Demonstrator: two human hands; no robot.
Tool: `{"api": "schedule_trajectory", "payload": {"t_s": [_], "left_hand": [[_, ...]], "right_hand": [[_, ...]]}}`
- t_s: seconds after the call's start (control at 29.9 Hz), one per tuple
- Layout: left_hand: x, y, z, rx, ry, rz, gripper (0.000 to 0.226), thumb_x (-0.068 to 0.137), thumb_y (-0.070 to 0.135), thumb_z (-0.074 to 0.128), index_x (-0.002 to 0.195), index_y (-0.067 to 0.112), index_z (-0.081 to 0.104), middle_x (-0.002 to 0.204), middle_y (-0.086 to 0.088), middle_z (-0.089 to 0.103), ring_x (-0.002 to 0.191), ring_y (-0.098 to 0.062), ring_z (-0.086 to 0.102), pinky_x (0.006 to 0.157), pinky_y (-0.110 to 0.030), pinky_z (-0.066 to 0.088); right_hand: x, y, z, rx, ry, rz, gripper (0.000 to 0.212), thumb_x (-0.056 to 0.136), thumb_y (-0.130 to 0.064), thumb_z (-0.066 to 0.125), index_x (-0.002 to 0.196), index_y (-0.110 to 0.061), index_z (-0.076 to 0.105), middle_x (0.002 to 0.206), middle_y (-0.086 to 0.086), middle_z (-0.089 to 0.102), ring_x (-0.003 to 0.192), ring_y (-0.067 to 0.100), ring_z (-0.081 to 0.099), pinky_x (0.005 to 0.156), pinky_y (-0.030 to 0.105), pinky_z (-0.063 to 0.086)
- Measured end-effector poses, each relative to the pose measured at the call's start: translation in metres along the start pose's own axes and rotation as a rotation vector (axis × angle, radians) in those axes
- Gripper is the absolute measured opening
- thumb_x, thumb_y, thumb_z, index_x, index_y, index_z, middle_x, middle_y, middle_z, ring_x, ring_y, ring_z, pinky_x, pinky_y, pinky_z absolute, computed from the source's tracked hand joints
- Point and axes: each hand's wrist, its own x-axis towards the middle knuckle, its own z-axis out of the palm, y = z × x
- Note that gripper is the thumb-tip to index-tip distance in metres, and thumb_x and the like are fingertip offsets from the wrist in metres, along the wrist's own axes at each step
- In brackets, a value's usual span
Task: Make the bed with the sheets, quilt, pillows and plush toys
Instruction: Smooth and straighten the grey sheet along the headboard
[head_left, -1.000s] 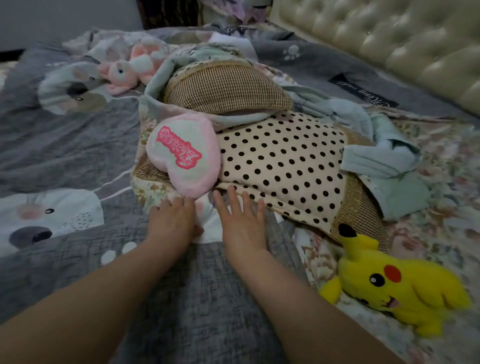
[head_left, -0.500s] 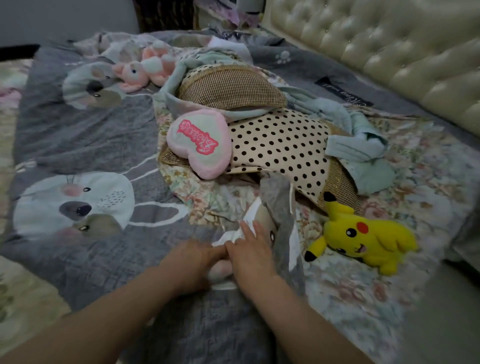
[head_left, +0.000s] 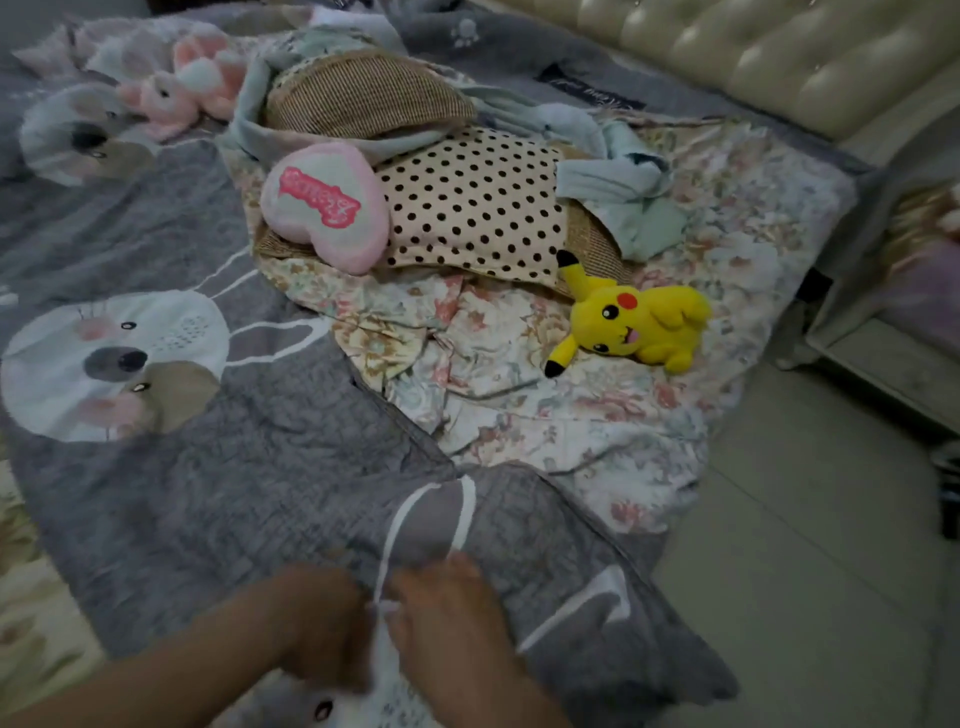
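The grey quilt (head_left: 218, 493) starts right under the hands at the bottom centre of the frame and spreads away from them, with its long side running up toward the upper left. Its near right corner droops off the bed toward the floor (head_left: 805, 571) at lower right. The left hand (head_left: 317, 623) and right hand (head_left: 447, 629) sit close together on a raised fold of the quilt. Both have their fingers curled down into the cloth and seem to be gripping it, though blur hides the fingertips. Above and to the right of that fold the flowered sheet (head_left: 597, 431) lies bare and rumpled, and the right hand is nearer to it. Any pull to cover it would likely have to go to the right and up. On the sheet's far part, well apart from the hands, are the dotted pillow (head_left: 467, 208), the heart cushion (head_left: 327, 202) leaning on it, and the yellow plush toy (head_left: 639, 322) just beside the pillow's right corner.
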Motion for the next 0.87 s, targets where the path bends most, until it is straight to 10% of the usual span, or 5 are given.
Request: {"api": "schedule_trajectory", "payload": {"t_s": [0.17, 0.3, 0.44, 0.67, 0.87], "left_hand": [[0.044, 0.027, -0.049, 0.107, 0.602, 0.137, 0.050, 0.089, 0.026, 0.058, 0.138, 0.021, 0.046, 0.128, -0.006, 0.053, 0.117, -0.029, 0.051, 0.091, -0.038, 0.047], [0.093, 0.054, -0.058, 0.255, 0.421, 0.136, 0.075, 0.098, 0.006, 0.042, 0.155, 0.019, -0.005, 0.162, -0.006, 0.008, 0.148, -0.026, 0.010, 0.117, -0.041, 0.023], [0.107, 0.068, -0.043, 0.349, 0.202, 0.159, 0.085, 0.095, 0.000, 0.045, 0.154, 0.022, -0.012, 0.163, -0.004, 0.003, 0.144, -0.028, 0.023, 0.109, -0.042, 0.036], [0.081, 0.072, -0.033, 0.720, 0.237, 0.307, 0.064, 0.095, 0.009, 0.051, 0.150, 0.027, 0.023, 0.162, 0.001, 0.014, 0.150, -0.023, 0.002, 0.118, -0.045, 0.017], [-0.007, 0.083, -0.004, 0.699, 0.183, 0.288, 0.041, 0.082, 0.051, 0.060, 0.118, 0.032, 0.054, 0.109, 0.002, 0.065, 0.105, -0.023, 0.062, 0.086, -0.033, 0.049]], "right_hand": [[0.006, 0.068, -0.047, -0.383, 0.130, 0.388, 0.083, 0.096, -0.059, 0.040, 0.155, -0.023, -0.005, 0.161, 0.018, 0.003, 0.148, 0.038, -0.003, 0.117, 0.053, 0.000], [0.000, 0.102, -0.036, -0.382, -0.107, 0.554, 0.116, 0.079, -0.076, 0.053, 0.150, -0.026, -0.025, 0.160, 0.021, -0.007, 0.145, 0.044, -0.012, 0.113, 0.064, -0.007], [-0.009, 0.110, -0.010, -0.158, -0.165, 0.623, 0.127, 0.070, -0.071, 0.069, 0.153, -0.023, -0.016, 0.154, 0.012, 0.032, 0.141, 0.035, 0.029, 0.114, 0.059, 0.019], [-0.067, 0.048, 0.005, -0.439, 0.192, 0.414, 0.043, 0.094, -0.016, 0.053, 0.135, -0.013, 0.044, 0.118, 0.011, 0.061, 0.112, 0.033, 0.055, 0.090, 0.040, 0.043], [-0.126, -0.007, 0.033, -0.291, 0.206, 0.256, 0.027, 0.097, -0.008, 0.043, 0.122, -0.014, 0.050, 0.112, 0.013, 0.059, 0.104, 0.035, 0.057, 0.073, 0.040, 0.038]]}}
